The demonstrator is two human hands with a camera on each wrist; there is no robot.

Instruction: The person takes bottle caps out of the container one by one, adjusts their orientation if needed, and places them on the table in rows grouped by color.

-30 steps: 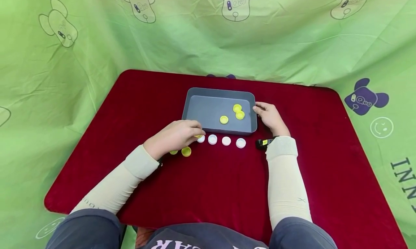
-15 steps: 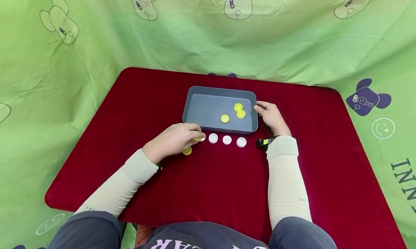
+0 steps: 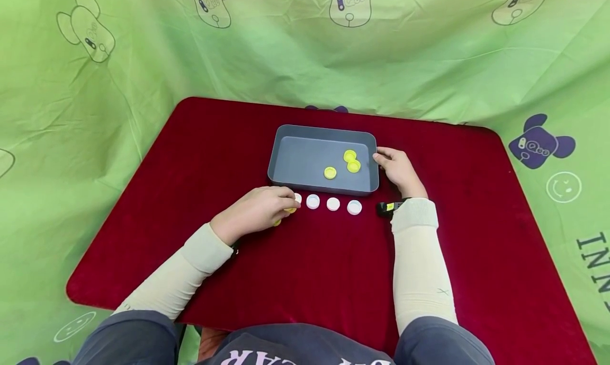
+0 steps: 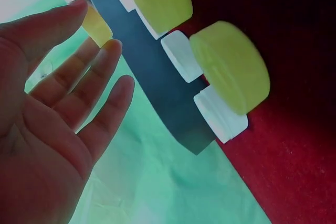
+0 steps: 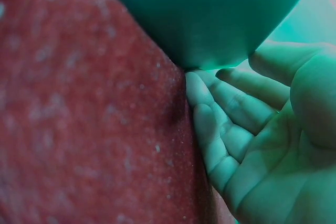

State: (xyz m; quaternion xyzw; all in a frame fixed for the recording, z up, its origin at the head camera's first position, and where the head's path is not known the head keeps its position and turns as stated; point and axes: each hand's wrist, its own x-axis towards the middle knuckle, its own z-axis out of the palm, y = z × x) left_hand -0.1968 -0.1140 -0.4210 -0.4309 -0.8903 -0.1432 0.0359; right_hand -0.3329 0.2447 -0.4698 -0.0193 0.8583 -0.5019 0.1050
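Note:
My left hand (image 3: 257,210) pinches a yellow bottle cap (image 4: 97,27) between thumb and fingertips, just in front of the tray. Two more yellow caps, a nearer cap (image 4: 231,66) and a farther cap (image 4: 160,1), show in the left wrist view; my hand mostly hides them in the head view. A row of white caps (image 3: 333,204) lies along the tray's near side, its leftmost cap partly behind my fingertips. The grey tray (image 3: 300,184) holds three yellow caps (image 3: 330,172). Against the tray's right outer wall rests my right hand (image 3: 399,171), thumb and fingertips touching it, fingers relaxed.
A dark red cloth (image 3: 305,280) covers the table, with a green printed curtain (image 3: 276,52) behind and at the sides. A black wrist device (image 3: 385,209) sits by the right cuff, close to the rightmost white cap.
With the yellow cap still pinched, my left hand has come slightly toward me and now covers most of the yellow caps on the cloth. My right hand stays at the tray.

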